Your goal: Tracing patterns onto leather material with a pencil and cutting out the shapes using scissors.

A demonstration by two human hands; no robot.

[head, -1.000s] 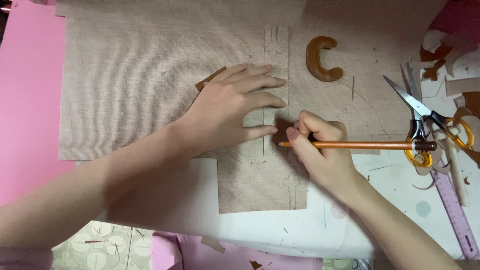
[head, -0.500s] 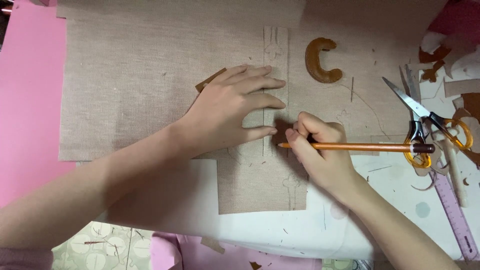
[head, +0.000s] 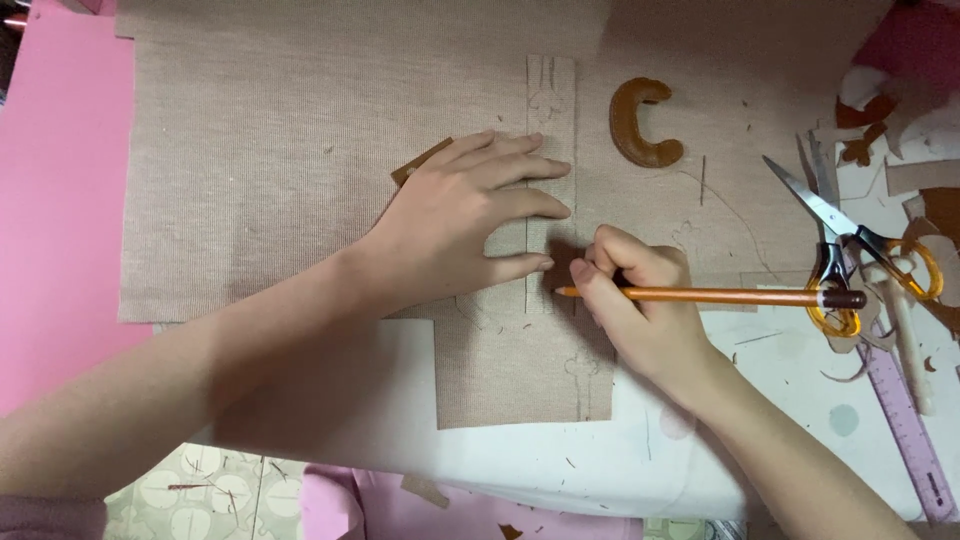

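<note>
Changes since the earlier pictures, slight only:

- Pencil [head: 710,296]: the orange shaft sits a touch lower than a second ago and lies nearer level; its tip is drawn a little to the left, along the edge of the narrow fabric strip [head: 550,180].
- Right hand [head: 640,305]: shifted slightly down and left with the pencil, fingers wrapped round the shaft.
- Left hand [head: 465,220]: spread flat on the fabric; any shift is too small to tell.
</note>
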